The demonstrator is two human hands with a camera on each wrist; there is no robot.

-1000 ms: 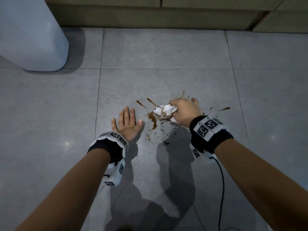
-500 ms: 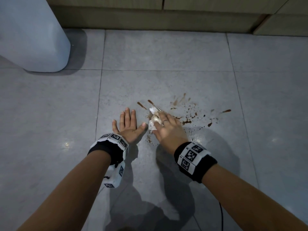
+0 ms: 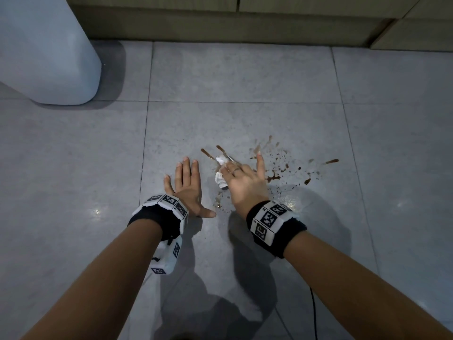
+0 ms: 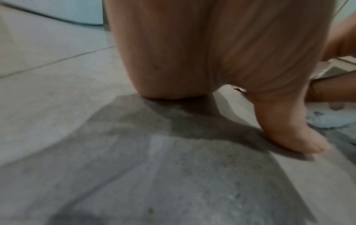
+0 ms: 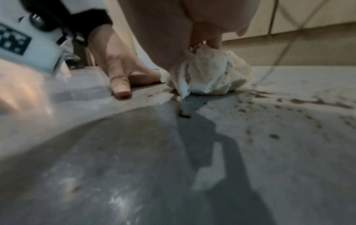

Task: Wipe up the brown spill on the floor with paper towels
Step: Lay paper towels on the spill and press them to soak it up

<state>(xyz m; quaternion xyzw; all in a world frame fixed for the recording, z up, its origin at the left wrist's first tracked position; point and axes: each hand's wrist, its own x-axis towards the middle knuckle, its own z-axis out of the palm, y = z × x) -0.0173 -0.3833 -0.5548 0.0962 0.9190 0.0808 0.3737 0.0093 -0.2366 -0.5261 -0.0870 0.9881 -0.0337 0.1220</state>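
Under our right hand (image 3: 245, 182) the paper towel (image 3: 220, 177) is clutched; press firmly, sweeping toward the spill (image 3: 277, 176) rightward. Our left hand (image 3: 187, 186) lies flat, fingers spread.

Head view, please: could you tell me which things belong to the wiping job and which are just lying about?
Part of the job:
- brown spill on the floor
- crumpled paper towel, gripped by the right hand
- left hand, flat on the floor tile

Just there:
- pale blue bin
- cabinet base
- black cable

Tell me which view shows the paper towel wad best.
The right wrist view: the paper towel wad fills the frame's middle, stained, on the floor. The head view shows only white edges beside the right hand; the left wrist view, a blurred corner.
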